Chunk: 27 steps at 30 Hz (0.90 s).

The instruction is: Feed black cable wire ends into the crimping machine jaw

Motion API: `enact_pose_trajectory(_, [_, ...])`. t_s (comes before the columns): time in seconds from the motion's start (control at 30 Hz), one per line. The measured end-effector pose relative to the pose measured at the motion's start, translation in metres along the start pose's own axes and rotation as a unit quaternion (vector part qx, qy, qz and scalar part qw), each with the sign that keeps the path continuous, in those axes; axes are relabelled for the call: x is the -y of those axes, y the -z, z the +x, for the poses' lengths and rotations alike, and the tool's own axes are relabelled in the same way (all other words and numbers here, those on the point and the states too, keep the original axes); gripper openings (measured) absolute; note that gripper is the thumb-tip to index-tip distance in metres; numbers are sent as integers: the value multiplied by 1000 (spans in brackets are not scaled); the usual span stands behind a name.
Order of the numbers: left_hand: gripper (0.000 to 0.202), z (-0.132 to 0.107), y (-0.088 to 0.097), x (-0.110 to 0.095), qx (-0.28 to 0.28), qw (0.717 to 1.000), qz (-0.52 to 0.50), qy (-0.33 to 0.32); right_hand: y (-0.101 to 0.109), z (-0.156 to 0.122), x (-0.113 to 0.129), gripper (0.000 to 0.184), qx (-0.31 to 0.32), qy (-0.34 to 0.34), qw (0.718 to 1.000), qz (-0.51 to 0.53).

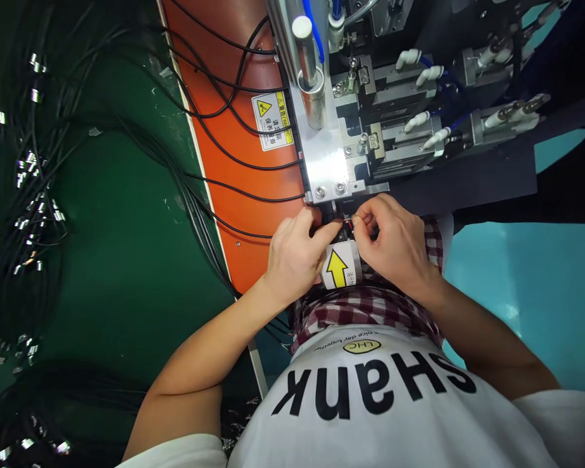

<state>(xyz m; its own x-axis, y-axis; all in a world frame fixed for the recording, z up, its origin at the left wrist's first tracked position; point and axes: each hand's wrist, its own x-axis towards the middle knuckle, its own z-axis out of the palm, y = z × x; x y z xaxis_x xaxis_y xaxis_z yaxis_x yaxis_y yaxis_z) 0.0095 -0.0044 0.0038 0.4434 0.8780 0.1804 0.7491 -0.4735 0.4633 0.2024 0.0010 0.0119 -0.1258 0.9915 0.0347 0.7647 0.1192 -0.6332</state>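
Note:
My left hand (297,252) is at the front end of the machine, fingers curled and thumb stretched toward the small metal slot. What it grips there, if anything, is hidden. My right hand (392,244) is closed in a pinch just right of the slot, with thumb and forefinger on a thin wire (350,225) with a bit of red on it. The fingertips of both hands nearly meet. Just below them is a white label with a yellow arrow (338,268). Directly above is the machine's metal plate (324,162) with two bolts.
Black cables (244,187) cross the orange board (234,260) into the machine's left side. Bundles of cables with shiny metal ends (29,172) lie on the green surface (121,260). Pneumatic cylinders (404,94) with white fittings and blue tubes stand at upper right.

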Motion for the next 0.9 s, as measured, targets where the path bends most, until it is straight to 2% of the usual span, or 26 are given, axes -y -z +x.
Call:
enact_pose_trajectory(0.17, [36,0,0,0,-11,998,59,-32,-3,2,0,10,-2,-30,999,10])
enact_pose_trajectory(0.27, [35,-1,2,0,-5,996,83,-36,-7,2,-13,8,22,-71,990,116])
enact_pose_trajectory(0.33, [35,-2,3,-1,7,996,90,-25,-8,0,-23,11,51,-109,969,214])
enact_pose_trajectory(0.4, [35,-3,3,-2,21,995,92,-14,-8,-1,-27,17,47,-126,953,271])
enact_pose_trajectory(0.57, [37,-3,4,-2,36,995,89,-5,-15,-4,-18,10,-41,-69,967,244])
enact_pose_trajectory(0.63, [37,-3,5,-2,38,996,85,-4,-20,-4,-14,11,-57,-72,965,245])
enact_pose_trajectory(0.9, [36,-4,4,1,17,997,72,-27,-38,-8,-15,19,-27,-166,916,364])
